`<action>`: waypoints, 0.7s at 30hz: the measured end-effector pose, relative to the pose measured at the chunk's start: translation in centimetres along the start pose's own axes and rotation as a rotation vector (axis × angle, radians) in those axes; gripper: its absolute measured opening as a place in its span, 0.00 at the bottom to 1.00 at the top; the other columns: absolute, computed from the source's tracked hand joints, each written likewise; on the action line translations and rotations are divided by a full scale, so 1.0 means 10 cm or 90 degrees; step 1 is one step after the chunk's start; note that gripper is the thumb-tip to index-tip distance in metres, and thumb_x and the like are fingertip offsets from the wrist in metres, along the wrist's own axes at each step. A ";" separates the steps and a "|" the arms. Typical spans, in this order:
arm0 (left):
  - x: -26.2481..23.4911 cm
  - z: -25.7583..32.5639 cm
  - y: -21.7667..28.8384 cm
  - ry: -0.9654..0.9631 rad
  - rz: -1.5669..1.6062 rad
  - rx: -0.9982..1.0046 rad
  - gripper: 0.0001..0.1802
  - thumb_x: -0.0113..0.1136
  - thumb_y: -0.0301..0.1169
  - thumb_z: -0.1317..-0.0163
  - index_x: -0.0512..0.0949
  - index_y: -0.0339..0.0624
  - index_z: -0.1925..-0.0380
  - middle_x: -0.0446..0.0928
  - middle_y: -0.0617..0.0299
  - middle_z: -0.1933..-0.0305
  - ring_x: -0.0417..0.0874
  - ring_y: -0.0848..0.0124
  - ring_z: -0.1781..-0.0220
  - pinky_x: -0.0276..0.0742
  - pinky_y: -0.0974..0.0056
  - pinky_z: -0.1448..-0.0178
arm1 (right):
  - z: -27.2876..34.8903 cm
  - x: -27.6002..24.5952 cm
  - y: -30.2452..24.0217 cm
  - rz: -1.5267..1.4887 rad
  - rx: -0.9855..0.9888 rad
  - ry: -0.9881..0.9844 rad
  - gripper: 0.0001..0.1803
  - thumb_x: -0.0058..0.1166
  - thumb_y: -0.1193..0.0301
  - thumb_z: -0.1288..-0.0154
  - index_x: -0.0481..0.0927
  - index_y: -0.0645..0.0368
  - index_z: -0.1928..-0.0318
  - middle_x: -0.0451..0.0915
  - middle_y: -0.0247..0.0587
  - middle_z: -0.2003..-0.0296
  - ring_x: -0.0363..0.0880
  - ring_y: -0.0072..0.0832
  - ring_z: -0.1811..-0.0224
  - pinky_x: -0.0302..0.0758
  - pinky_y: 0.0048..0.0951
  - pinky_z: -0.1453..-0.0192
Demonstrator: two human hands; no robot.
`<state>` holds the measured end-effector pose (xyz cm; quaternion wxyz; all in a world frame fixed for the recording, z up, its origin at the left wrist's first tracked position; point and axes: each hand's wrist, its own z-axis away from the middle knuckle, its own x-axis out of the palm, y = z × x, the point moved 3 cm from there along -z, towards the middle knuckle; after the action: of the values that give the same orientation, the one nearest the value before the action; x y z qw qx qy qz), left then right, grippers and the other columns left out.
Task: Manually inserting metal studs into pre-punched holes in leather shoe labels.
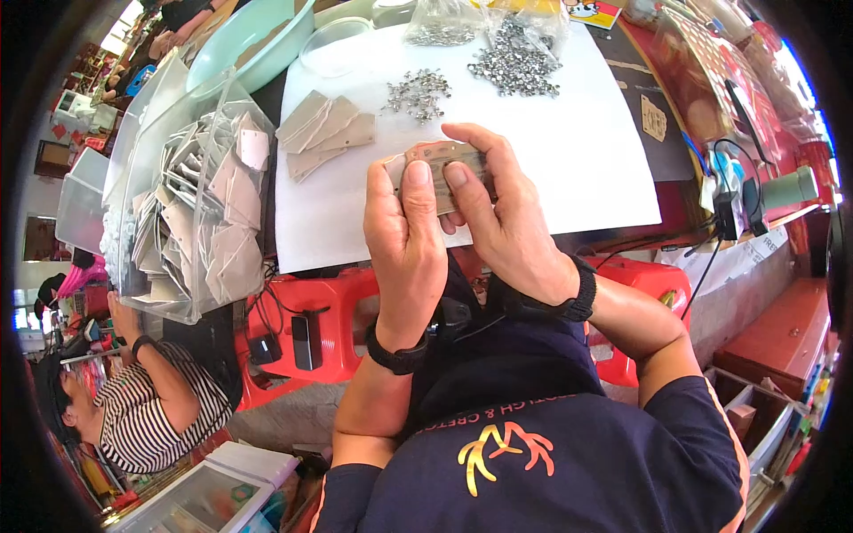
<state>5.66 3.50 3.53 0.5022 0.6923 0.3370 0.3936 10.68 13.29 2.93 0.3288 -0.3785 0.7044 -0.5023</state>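
Observation:
Between both hands, over the near part of the white sheet, is a beige flat piece [433, 153] with small marks or holes near its edge. My left hand [404, 235] grips its left side, the thumb lying on top. From the right, my right hand [511, 213] holds it with the thumb on its face and the fingers curled around behind. Whether it is one piece or several stacked is hard to make out. Just left of my hands lie fanned beige pieces [327, 129]. Beyond them are loose small silvery metal fittings [418, 95].
A clear plastic bin [209, 169] full of beige pieces stands at the left. A larger metal-fitting pile [515, 64] spills from a clear bag at the back. A pale green basin [249, 49] is at the far left. Red stools [315, 311] stand below the table; a person in stripes [160, 404] sits at left.

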 end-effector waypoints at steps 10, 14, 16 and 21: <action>-0.03 -0.05 -0.05 -0.042 -0.036 -0.010 0.14 0.43 0.37 0.23 0.72 0.38 0.53 0.79 0.62 0.64 0.74 0.78 0.72 0.69 0.72 0.69 | -0.07 -0.22 0.06 -0.028 0.065 0.020 0.16 0.50 0.64 0.25 0.74 0.65 0.48 0.78 0.34 0.74 0.70 0.15 0.76 0.70 0.21 0.72; -0.04 -0.05 -0.07 -0.048 -0.037 -0.003 0.14 0.43 0.37 0.23 0.72 0.38 0.53 0.79 0.61 0.65 0.74 0.78 0.72 0.70 0.72 0.69 | -0.10 -0.28 0.06 -0.023 0.152 -0.062 0.18 0.48 0.60 0.24 0.77 0.66 0.56 0.78 0.32 0.76 0.69 0.14 0.76 0.69 0.20 0.73; -0.03 -0.06 -0.08 -0.053 -0.031 0.001 0.13 0.44 0.36 0.24 0.71 0.39 0.53 0.79 0.61 0.63 0.75 0.78 0.71 0.70 0.72 0.69 | -0.11 -0.28 0.06 -0.044 0.164 -0.067 0.20 0.47 0.58 0.24 0.79 0.64 0.61 0.78 0.31 0.76 0.69 0.13 0.76 0.67 0.18 0.73; -0.01 -0.06 -0.09 0.000 0.027 0.011 0.11 0.48 0.36 0.25 0.69 0.40 0.52 0.78 0.61 0.61 0.76 0.78 0.68 0.71 0.71 0.69 | -0.10 -0.24 0.08 -0.134 0.202 -0.078 0.20 0.45 0.57 0.23 0.78 0.63 0.60 0.79 0.30 0.76 0.68 0.12 0.77 0.66 0.17 0.74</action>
<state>5.01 3.86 2.75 0.4876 0.7035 0.3261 0.4012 10.83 15.96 2.61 0.3718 -0.4234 0.5519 -0.6147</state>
